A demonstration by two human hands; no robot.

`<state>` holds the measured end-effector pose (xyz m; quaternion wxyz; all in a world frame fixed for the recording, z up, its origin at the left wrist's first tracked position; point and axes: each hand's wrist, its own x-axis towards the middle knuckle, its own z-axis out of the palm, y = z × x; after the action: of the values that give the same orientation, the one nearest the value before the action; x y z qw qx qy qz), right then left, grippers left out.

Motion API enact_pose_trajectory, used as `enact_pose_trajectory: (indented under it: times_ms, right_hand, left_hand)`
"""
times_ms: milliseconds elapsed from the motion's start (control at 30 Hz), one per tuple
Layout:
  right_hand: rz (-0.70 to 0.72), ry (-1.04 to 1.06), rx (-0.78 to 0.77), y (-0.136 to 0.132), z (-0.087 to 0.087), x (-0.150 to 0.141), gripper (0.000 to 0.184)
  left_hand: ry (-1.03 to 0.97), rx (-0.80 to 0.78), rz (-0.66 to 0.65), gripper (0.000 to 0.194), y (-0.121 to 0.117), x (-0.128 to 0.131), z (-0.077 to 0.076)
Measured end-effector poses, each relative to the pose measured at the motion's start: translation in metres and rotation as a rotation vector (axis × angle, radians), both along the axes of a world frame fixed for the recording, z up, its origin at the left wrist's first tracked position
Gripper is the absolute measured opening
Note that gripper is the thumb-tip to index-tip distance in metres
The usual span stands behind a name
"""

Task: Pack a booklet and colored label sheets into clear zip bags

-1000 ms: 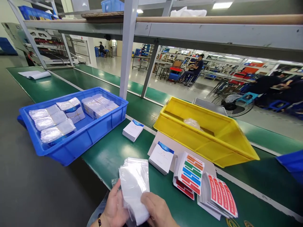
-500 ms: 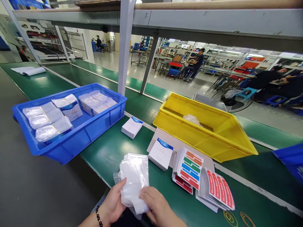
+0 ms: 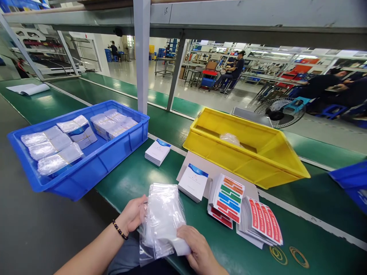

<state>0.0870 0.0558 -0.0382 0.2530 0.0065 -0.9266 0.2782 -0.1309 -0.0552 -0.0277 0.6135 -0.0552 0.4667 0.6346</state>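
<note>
Hanging partly over the near edge of the green table (image 3: 123, 179), a stack of clear bags (image 3: 163, 214) is held between two bare hands. Its left edge is pinched by the fingers of the left hand (image 3: 134, 214), some hidden behind plastic; its lower right corner is clamped between thumb and fingers of the right hand (image 3: 196, 246). Rubber bands (image 3: 299, 257) are laid to the right, with red labels (image 3: 266, 221), coloured labels (image 3: 229, 198) and a pile of cards (image 3: 193, 183) lined up beyond them. Farther off, a smaller pile (image 3: 157, 152) is placed between a blue bin (image 3: 111, 158), partly filled with bundles (image 3: 47, 147), and a yellow bin (image 3: 243, 166). Past the table, a seated co-worker (image 3: 236, 68) can be seen.
</note>
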Motion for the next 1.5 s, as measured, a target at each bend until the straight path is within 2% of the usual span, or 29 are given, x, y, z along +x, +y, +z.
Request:
enact_pose_trajectory:
  times_ms: [133, 267, 400, 533, 633, 667, 700, 733, 767, 833, 900, 967, 1033, 1133, 1300, 1500]
  right_hand:
    - [0.002, -0.017, -0.009, 0.001, 0.000, 0.004, 0.025]
    - [-0.075, 0.005, -0.056, -0.002, -0.004, -0.001, 0.029]
    - [-0.107, -0.037, -0.111, -0.003, -0.009, -0.012, 0.029]
    - [-0.091, -0.016, -0.031, 0.000, -0.016, -0.016, 0.035]
    - [-0.114, 0.013, 0.020, 0.001, -0.022, -0.015, 0.040]
    - [-0.129, 0.020, 0.027, 0.001, -0.023, -0.015, 0.040]
    - [-0.142, 0.025, 0.031, 0.000, -0.024, -0.014, 0.041]
    - [-0.152, 0.028, 0.034, 0.000, -0.024, -0.014, 0.041]
    - [-0.159, 0.030, 0.039, -0.001, -0.024, -0.014, 0.041]
    - [-0.165, 0.031, 0.047, -0.001, -0.024, -0.015, 0.041]
    - [-0.166, 0.029, 0.049, -0.002, -0.024, -0.015, 0.040]
    - [-0.166, 0.027, 0.055, -0.002, -0.025, -0.014, 0.039]
    - [-0.166, 0.025, 0.063, -0.002, -0.027, -0.013, 0.040]
    - [-0.170, 0.017, 0.072, -0.002, -0.031, -0.012, 0.039]
    - [-0.179, 0.010, 0.078, -0.003, -0.029, -0.011, 0.037]
    - [-0.135, -0.028, 0.128, -0.011, -0.016, -0.013, 0.044]
  left_hand:
    - [0.013, 0.015, -0.056, 0.026, 0.015, -0.009, 0.004]
    - [0.083, 0.029, -0.089, 0.021, 0.024, -0.008, 0.009]
    - [0.209, -0.010, -0.112, 0.019, 0.028, -0.005, 0.011]
    - [0.420, -0.090, -0.065, 0.032, 0.023, -0.009, 0.018]
    - [0.770, -0.143, 0.041, 0.050, 0.003, -0.009, 0.031]
    - [1.005, -0.163, 0.044, 0.047, -0.006, -0.005, 0.037]
    - [1.216, -0.180, 0.006, 0.038, -0.016, 0.000, 0.042]
    - [1.333, -0.183, -0.076, 0.027, -0.027, 0.006, 0.045]
    - [1.340, -0.175, -0.214, 0.021, -0.037, 0.015, 0.048]
    - [1.102, -0.160, -0.463, 0.027, -0.053, 0.032, 0.047]
    - [0.820, -0.191, -0.560, 0.033, -0.063, 0.048, 0.038]
    - [0.611, -0.223, -0.547, 0.049, -0.068, 0.059, 0.026]
    - [0.483, -0.234, -0.474, 0.061, -0.069, 0.064, 0.014]
    - [0.365, -0.233, -0.357, 0.062, -0.067, 0.067, 0.005]
    - [0.190, -0.194, -0.279, 0.056, -0.063, 0.069, 0.011]
    - [0.073, 0.004, -0.362, 0.054, -0.050, 0.065, 0.019]
